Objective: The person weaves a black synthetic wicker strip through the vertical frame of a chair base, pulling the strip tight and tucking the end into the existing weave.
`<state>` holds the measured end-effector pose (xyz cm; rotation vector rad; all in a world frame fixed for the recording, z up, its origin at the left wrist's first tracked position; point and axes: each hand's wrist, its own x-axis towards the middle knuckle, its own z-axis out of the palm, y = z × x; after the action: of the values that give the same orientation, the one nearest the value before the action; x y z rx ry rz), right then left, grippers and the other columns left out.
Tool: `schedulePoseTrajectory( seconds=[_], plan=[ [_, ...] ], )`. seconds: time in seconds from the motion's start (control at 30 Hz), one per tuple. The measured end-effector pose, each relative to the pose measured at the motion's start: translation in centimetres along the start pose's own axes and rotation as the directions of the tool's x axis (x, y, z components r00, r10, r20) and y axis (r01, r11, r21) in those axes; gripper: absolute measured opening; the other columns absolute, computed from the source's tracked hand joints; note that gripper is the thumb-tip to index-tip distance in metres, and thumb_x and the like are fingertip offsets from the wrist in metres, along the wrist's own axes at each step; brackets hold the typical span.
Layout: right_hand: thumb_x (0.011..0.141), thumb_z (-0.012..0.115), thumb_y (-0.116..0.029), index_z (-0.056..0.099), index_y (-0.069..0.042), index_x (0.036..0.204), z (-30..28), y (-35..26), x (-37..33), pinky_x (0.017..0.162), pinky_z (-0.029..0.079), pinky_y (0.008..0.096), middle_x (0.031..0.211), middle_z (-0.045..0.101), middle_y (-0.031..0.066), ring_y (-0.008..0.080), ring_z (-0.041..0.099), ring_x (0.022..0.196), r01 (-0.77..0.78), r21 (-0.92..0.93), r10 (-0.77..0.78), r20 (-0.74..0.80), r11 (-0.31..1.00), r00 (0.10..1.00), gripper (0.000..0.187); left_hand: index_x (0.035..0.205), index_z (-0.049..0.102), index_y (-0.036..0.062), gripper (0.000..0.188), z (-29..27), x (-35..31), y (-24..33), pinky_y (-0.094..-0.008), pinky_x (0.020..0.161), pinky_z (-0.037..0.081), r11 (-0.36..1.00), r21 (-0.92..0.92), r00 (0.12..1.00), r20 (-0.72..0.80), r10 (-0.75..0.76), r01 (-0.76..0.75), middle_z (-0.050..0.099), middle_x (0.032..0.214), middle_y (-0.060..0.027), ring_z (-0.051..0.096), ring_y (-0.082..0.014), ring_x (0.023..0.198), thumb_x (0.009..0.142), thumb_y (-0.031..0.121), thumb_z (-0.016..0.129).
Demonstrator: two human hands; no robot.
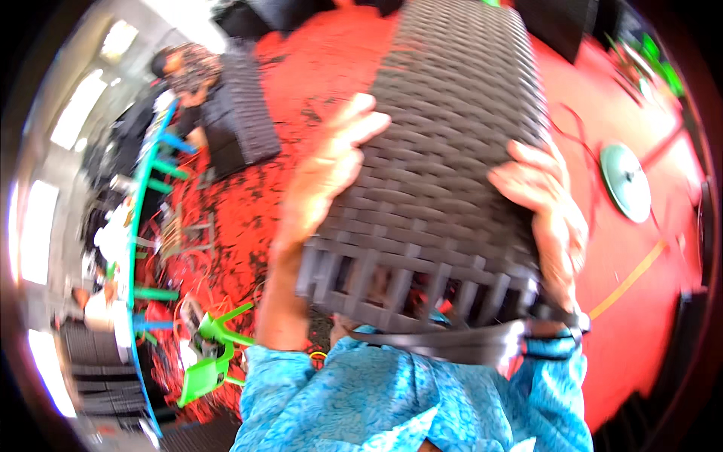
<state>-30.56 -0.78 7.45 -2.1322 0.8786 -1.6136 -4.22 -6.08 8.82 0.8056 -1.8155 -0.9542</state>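
A large dark grey woven wicker panel [452,128], shaped like a furniture piece, fills the middle of the view and reaches toward the top. My left hand [324,177] grips its left edge, fingers curled over the weave. My right hand [546,207] clasps its right edge. At the near end the weave is unfinished, with bare upright strips [399,282] and loose flat strands [459,343] hanging over my blue patterned sleeves.
The floor is red [640,301], littered with cut strands at the left. Another person [184,71] sits at the upper left beside a second woven panel [241,113]. A green plastic stool [207,358] lies at the lower left. A round metal disc [625,181] rests at the right.
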Motion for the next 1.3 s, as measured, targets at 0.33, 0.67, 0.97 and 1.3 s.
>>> schedulePoseTrajectory(
  seconds=[0.33,0.67,0.97,1.3],
  plan=[
    [0.089,0.053,-0.012,0.063,0.004,0.101,-2.7,-2.2,-2.4,0.099,0.034,0.0388,0.113,0.057,0.0156,0.0248,0.05,0.113,-0.198,0.395,0.272,-0.141,0.897,0.952,0.022,0.122,0.049,-0.007,0.036,0.0,0.6,2.9,-0.0373,0.105,0.033,1.0,0.011,0.999,-0.046,-0.006,0.006,0.042,0.135,-0.0168,0.046,-0.0245,0.121,0.092,0.015,0.048],
    [0.081,0.067,-0.014,0.063,0.005,0.101,-6.4,-4.8,-4.4,0.079,0.045,0.0308,0.087,0.062,0.0079,0.0175,0.058,0.085,-0.605,0.38,0.534,0.284,0.7,0.796,0.027,0.093,0.067,-0.001,0.029,2.3,0.9,10.0,-0.0334,0.086,0.043,0.88,0.384,0.913,0.39,0.119,-0.279,0.06,0.104,-0.0153,0.057,-0.023,0.095,0.074,0.021,0.071],
    [0.082,0.067,-0.015,0.057,0.006,0.111,-5.1,-3.9,-6.0,0.072,0.048,0.024,0.091,0.064,0.0087,0.0128,0.06,0.081,-0.416,0.863,0.335,0.316,0.286,0.888,0.037,0.089,0.067,-0.001,0.022,8.0,3.5,12.7,-0.0299,0.074,0.043,0.864,0.362,0.754,0.656,0.031,-0.35,0.059,0.088,-0.0114,0.056,-0.0205,0.083,0.073,0.015,0.069],
    [0.088,0.06,-0.02,0.061,-0.005,0.105,-6.5,-5.0,-3.6,0.058,0.041,0.0166,0.081,0.062,0.0018,0.0034,0.051,0.064,-0.493,0.748,0.434,0.301,0.446,0.849,0.023,0.09,0.066,0.0004,0.024,9.8,5.1,13.2,-0.0303,0.077,0.041,0.885,0.364,0.623,0.774,-0.114,-0.289,0.058,0.089,-0.0069,0.055,-0.019,0.082,0.073,0.016,0.071]
  ],
)
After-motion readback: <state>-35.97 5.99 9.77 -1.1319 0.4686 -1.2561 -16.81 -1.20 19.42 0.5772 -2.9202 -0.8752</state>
